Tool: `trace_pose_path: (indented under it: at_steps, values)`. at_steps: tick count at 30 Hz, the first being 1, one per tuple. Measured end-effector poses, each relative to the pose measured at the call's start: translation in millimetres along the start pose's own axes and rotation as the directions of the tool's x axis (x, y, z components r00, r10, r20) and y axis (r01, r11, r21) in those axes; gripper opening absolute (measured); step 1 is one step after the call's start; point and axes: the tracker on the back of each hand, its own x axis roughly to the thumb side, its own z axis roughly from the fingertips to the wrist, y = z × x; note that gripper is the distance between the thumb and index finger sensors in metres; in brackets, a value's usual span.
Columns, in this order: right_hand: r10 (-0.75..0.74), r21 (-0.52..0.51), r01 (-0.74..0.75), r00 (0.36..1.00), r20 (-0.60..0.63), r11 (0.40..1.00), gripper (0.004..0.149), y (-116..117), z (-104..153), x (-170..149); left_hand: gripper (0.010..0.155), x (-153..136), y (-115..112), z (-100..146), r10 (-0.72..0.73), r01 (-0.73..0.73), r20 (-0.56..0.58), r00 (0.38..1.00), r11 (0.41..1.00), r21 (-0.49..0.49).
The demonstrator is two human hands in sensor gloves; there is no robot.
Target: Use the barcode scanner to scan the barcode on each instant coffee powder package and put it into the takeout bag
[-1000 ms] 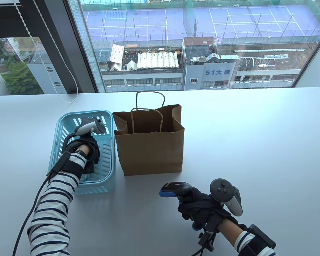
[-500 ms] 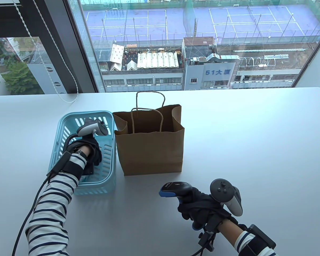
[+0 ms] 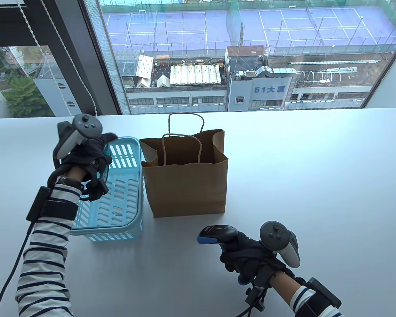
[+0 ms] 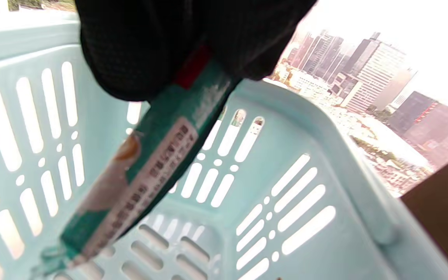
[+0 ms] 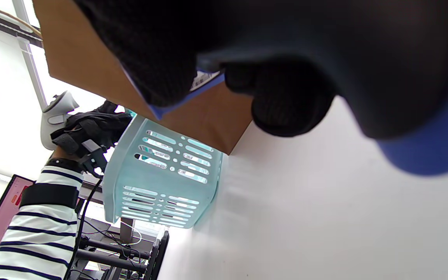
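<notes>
My left hand (image 3: 92,155) hovers above the far left of the light blue basket (image 3: 125,194). In the left wrist view its fingers (image 4: 150,42) pinch the top of a green instant coffee stick (image 4: 138,175) that hangs down inside the basket (image 4: 305,186); the table view hides the stick behind the hand. My right hand (image 3: 247,254) grips the black and blue barcode scanner (image 3: 216,233) near the table's front, its head pointing left. The brown paper takeout bag (image 3: 184,178) stands open and upright between the basket and the scanner.
The white table (image 3: 316,171) stretches away to the right of the bag. A window runs along its far edge, with a blind cord (image 3: 76,109) hanging at the left. The bag's twisted handles (image 3: 184,132) stick up above its mouth.
My left hand has risen out of the basket and moved to its far left corner, now pinching a coffee stick. The right hand and scanner have stayed put.
</notes>
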Motion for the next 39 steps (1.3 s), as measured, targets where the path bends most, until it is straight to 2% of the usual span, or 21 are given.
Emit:
trace_pose_path:
  at_steps: [2,5,9,14,18,20,23,26,29,32,34,36,39]
  values:
    - [0.001,0.001,-0.001,1.000,0.001,1.000,0.063,0,0,0,0.069,3,16,21,0.052,-0.060,0.095,0.994,0.994,0.093]
    - [0.001,0.001,-0.001,1.000,0.001,1.000,0.063,0,0,0,0.048,2,33,61,0.041,-0.100,0.246,0.968,0.967,0.235]
    - [0.001,-0.002,-0.001,1.000,0.004,1.000,0.063,0,0,0,0.035,-4,34,108,-0.035,-0.123,0.373,0.927,0.913,0.390]
    - [-0.002,-0.002,0.002,1.000,0.011,1.000,0.063,2,-1,1,0.031,-13,11,164,-0.142,-0.154,0.505,0.851,0.852,0.500]
    - [-0.013,0.000,0.013,1.000,0.018,1.000,0.063,5,-1,1,0.029,-15,-20,193,-0.175,-0.184,0.584,0.793,0.845,0.502]
    - [-0.021,-0.002,0.021,0.999,0.042,1.000,0.063,6,-1,3,0.027,-12,-43,204,-0.180,-0.205,0.633,0.753,0.849,0.486]
    - [-0.023,-0.020,0.025,0.996,0.090,0.999,0.062,7,1,8,0.023,-3,-76,213,-0.199,-0.216,0.705,0.680,0.865,0.452]
    - [-0.008,-0.041,0.016,0.981,0.195,0.999,0.061,9,3,16,0.022,13,-114,217,-0.331,-0.094,0.719,0.611,0.872,0.481]
    - [0.017,-0.037,-0.007,0.957,0.291,0.999,0.061,12,5,23,0.022,27,-151,215,-0.514,0.079,0.657,0.552,0.816,0.573]
    - [0.099,-0.061,-0.083,0.933,0.346,0.995,0.070,14,8,30,0.022,30,-180,208,-0.589,0.164,0.633,0.503,0.784,0.599]
    - [0.161,-0.042,-0.156,0.928,0.337,0.987,0.072,17,8,32,0.022,28,-196,204,-0.601,0.200,0.637,0.483,0.784,0.587]
    - [0.158,-0.003,-0.166,0.933,0.323,0.986,0.070,20,6,31,0.022,26,-203,203,-0.619,0.227,0.635,0.462,0.775,0.590]
    - [0.170,0.005,-0.180,0.943,0.287,0.984,0.060,22,5,29,0.023,26,-210,202,-0.598,0.228,0.659,0.456,0.794,0.563]
